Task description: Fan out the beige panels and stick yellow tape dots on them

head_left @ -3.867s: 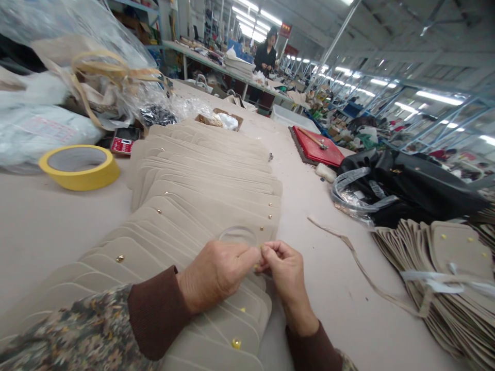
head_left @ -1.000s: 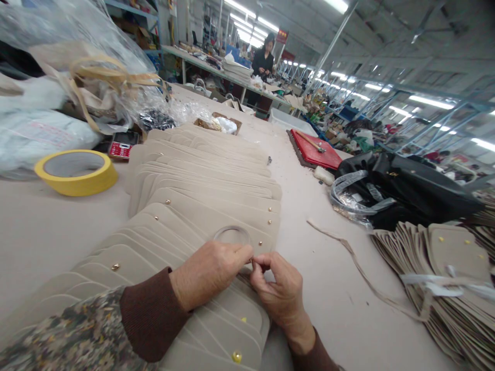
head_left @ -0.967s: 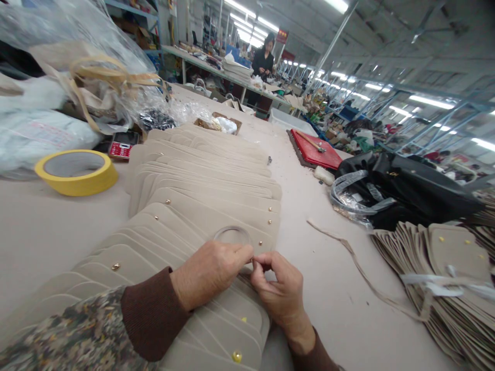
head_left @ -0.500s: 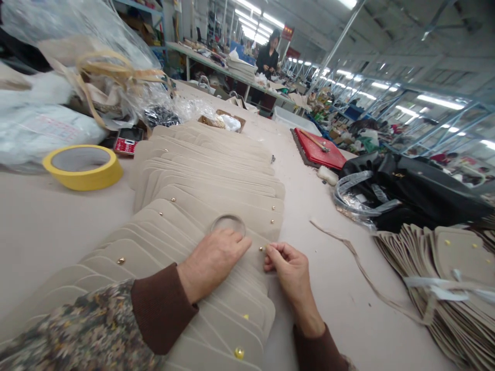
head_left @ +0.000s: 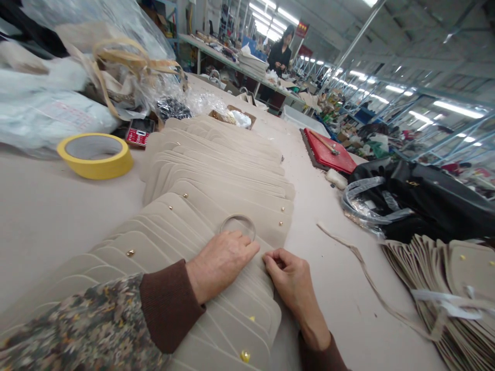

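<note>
Fanned row of beige leather flaps lying overlapped along the middle of the table, running from the near edge toward the far end, some flaps bearing small gold studs. Left hand resting palm down on the flaps near the near edge, fingers spread flat and gripping nothing, fingertips just beside a clear ring-shaped lid sitting on top of the row. Right hand lying just beside the left at the right edge of the row, fingers curled inward with thumb and forefinger pinched together; whether anything small is being held between them cannot be told.

Yellow tape roll sitting toward the left edge of the table, a red calculator lying just behind it. Plastic bags heaped at the far left corner. Red mat with a hammer on it lying toward the right edge, black bags lying nearer on that side. Bundled stack of further flaps tied with white strip sitting at the near right corner, a loose beige strip trailing toward it. Another person standing at a far bench.
</note>
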### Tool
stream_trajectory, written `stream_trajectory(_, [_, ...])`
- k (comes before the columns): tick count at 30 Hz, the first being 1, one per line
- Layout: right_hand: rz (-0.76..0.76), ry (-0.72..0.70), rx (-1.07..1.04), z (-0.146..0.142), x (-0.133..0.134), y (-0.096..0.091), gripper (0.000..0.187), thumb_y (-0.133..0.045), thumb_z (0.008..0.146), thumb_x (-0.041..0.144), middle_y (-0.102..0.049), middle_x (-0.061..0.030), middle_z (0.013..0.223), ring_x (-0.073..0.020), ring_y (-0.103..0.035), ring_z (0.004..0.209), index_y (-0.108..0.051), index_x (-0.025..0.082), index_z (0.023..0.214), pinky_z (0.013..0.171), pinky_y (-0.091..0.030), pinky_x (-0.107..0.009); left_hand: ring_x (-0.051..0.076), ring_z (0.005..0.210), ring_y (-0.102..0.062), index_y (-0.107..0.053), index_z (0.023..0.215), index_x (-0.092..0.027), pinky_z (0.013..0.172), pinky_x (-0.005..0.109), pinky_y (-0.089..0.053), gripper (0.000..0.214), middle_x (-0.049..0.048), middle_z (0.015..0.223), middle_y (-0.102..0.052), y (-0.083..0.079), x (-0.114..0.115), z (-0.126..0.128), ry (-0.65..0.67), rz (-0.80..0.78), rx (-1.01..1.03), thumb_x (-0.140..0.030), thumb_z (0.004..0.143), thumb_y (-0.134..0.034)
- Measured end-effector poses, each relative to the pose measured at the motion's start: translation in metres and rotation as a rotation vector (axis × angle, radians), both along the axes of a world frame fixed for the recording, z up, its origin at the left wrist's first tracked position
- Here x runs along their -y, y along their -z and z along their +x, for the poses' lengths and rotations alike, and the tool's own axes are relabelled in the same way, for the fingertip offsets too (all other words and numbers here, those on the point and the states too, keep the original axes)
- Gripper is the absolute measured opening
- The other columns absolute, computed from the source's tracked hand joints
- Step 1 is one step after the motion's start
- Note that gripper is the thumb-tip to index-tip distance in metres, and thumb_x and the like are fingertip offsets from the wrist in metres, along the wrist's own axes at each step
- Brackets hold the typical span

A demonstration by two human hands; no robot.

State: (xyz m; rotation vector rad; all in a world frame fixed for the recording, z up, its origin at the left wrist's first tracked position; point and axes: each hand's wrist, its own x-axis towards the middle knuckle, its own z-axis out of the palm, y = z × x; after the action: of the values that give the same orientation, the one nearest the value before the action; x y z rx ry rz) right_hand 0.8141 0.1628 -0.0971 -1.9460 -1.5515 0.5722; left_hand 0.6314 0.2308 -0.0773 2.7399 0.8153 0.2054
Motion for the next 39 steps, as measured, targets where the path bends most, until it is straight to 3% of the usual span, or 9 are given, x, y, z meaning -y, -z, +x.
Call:
stream_trajectory(5, [0.02,0.029,0.061,-0.001,0.0,0.002,0.017,-0.057,0.082,0.03,-0.071,-0.0041,0.069,-0.0172,-0.064,0.06,-0.07,0.019,0.079,0.062,-0.049,-0.027,0.021,0.079,-0.054,-0.055,0.09,-0.017,0.069,0.034,-0.041,0.013,0.0038,0.087,-0.06,-0.001,0.0,-0.001,-0.003,0.013,0.011,-0.013,0.095,-0.044])
stream_trajectory(9, [-0.023,0.159,-0.176,0.005,0.007,0.008,0.031,-0.063,0.081,0.04,-0.065,0.001,0.056,-0.0176,-0.062,0.051,-0.063,0.016,0.101,0.05,-0.05,-0.027,0.021,0.079,-0.054,-0.055,0.088,-0.016,0.069,0.034,-0.042,0.017,0.005,0.086,-0.061,-0.002,0.0,-0.001,0.0,0.014,0.007,-0.011,0.096,-0.041])
stream_trajectory(12, [-0.043,0.126,-0.295,0.008,0.016,0.01,0.029,-0.06,0.084,0.045,-0.066,-0.0019,0.061,-0.0172,-0.063,0.054,-0.066,0.016,0.086,0.049,-0.051,-0.025,0.022,0.08,-0.054,-0.055,0.087,-0.016,0.069,0.034,-0.042,0.016,0.0059,0.087,-0.061,0.001,-0.001,-0.001,0.006,0.031,0.018,-0.01,0.094,-0.042])
stream_trajectory(16, [0.1,0.001,0.013,0.003,0.021,0.012,0.022,-0.056,0.088,0.034,-0.073,-0.0056,0.08,-0.018,-0.066,0.071,-0.072,0.019,0.082,0.07,-0.051,-0.028,0.023,0.08,-0.052,-0.054,0.087,-0.017,0.068,0.035,-0.041,0.013,0.0054,0.086,-0.059,0.005,-0.001,-0.001,0.005,0.063,0.03,-0.008,0.091,-0.045])
stream_trajectory(20, [0.141,-0.004,0.151,-0.004,0.011,0.015,0.023,-0.052,0.088,0.029,-0.073,-0.0053,0.08,-0.0182,-0.066,0.072,-0.072,0.018,0.081,0.07,-0.047,-0.027,0.023,0.078,-0.051,-0.053,0.087,-0.017,0.07,0.035,-0.041,0.013,0.0045,0.085,-0.059,0.003,0.0,-0.002,0.025,0.064,0.04,-0.007,0.091,-0.045])
stream_trajectory(25, [0.019,0.013,0.074,-0.006,0.003,0.002,0.021,-0.057,0.084,0.027,-0.068,-0.0005,0.066,-0.0143,-0.06,0.061,-0.07,0.018,0.071,0.062,-0.042,-0.024,0.021,0.079,-0.052,-0.054,0.088,-0.016,0.073,0.033,-0.043,0.015,0.0042,0.084,-0.058,-0.002,0.0,-0.003,0.046,0.097,0.165,-0.011,0.095,-0.041])
stream_trajectory(29, [-0.127,-0.112,0.001,-0.001,0.009,-0.007,0.031,-0.057,0.085,0.029,-0.06,0.0022,0.055,-0.0122,-0.054,0.054,-0.066,0.016,0.058,0.052,-0.035,-0.022,0.017,0.074,-0.057,-0.055,0.101,-0.017,0.067,0.027,-0.046,0.018,0.0019,0.082,-0.06,0.0,0.002,-0.007,0.099,0.06,0.278,-0.013,0.097,-0.037])
stream_trajectory(34, [0.143,-0.087,-0.125,0.003,0.014,-0.004,0.02,-0.055,0.09,0.027,-0.07,-0.0017,0.076,-0.0142,-0.061,0.067,-0.071,0.017,0.083,0.063,-0.046,-0.023,0.014,0.077,-0.064,-0.037,0.136,-0.015,0.071,0.025,-0.053,0.038,0.0035,0.086,-0.066,0.012,0.003,-0.007,0.15,0.111,0.398,-0.012,0.098,-0.034])
stream_trajectory(39, [0.494,-0.237,-0.035,-0.003,0.013,-0.004,0.016,-0.059,0.087,0.014,-0.069,-0.0044,0.087,-0.0147,-0.062,0.075,-0.065,0.019,0.101,0.07,-0.051,-0.026,0.017,0.071,-0.068,-0.031,0.137,-0.009,0.061,0.026,-0.054,0.038,0.0062,0.084,-0.069,0.023,0.004,-0.003,0.127,0.222,0.412,-0.017,0.1,-0.035])
